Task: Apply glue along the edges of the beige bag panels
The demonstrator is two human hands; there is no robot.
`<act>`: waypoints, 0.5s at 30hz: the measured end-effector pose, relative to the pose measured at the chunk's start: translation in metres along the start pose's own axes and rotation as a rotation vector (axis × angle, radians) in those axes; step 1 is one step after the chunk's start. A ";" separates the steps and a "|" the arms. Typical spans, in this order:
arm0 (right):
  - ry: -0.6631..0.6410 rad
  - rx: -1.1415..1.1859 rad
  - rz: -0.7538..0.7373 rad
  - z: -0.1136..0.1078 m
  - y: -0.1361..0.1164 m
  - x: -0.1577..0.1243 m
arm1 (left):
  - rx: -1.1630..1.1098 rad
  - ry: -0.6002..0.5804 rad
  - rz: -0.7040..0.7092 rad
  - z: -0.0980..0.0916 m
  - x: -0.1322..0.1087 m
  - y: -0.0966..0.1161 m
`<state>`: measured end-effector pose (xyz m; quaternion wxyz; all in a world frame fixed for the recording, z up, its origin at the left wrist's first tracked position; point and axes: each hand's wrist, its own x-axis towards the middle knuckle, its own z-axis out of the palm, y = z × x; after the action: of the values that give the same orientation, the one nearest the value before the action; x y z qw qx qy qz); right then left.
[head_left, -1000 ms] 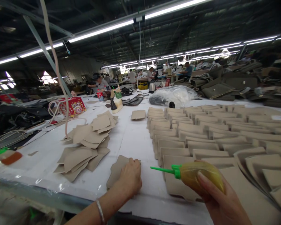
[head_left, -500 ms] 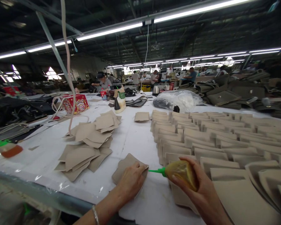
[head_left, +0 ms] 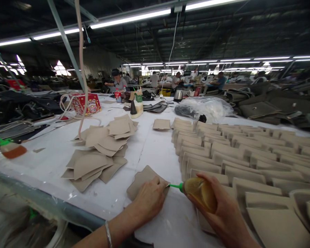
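My left hand [head_left: 151, 197] presses and pinches a beige leather-like piece [head_left: 144, 179] near its right corner, on the white table [head_left: 134, 153]. Wrapped round a soft glue bottle [head_left: 202, 194] with yellowish liquid is my right hand [head_left: 218, 203]. The bottle lies tilted sideways, its green nozzle [head_left: 176, 186] pointing left. The nozzle's tip touches or nearly touches the piece's right edge, beside my left fingertips. My left fingertips are partly hidden behind the hand.
Loose beige pieces [head_left: 93, 165] are heaped at left. Rows of folded beige pieces [head_left: 217, 155] cover the right side. A second green-tipped bottle [head_left: 12, 150] stands far left, near a hanging cord [head_left: 84, 75]. Behind are a red box [head_left: 86, 103], plastic bag [head_left: 206, 107] and people working.
The bottle's nozzle has come to the piece's edge, closing the small gap. The whole view has shifted slightly. Both hands keep their holds.
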<state>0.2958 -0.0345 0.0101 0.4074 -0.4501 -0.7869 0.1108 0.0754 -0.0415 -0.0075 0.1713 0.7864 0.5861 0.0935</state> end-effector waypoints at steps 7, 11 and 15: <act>-0.008 0.059 0.159 -0.002 0.004 -0.001 | 0.063 0.003 0.031 0.003 -0.002 -0.001; -0.001 0.085 0.214 -0.002 0.007 -0.003 | 0.059 0.004 0.044 0.004 -0.001 -0.003; -0.043 0.109 0.203 -0.003 0.007 -0.004 | 0.032 0.006 0.053 0.003 0.000 -0.005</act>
<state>0.3034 -0.0345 0.0055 0.4011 -0.5021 -0.7385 0.2038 0.0721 -0.0407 -0.0122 0.1546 0.8040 0.5669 0.0910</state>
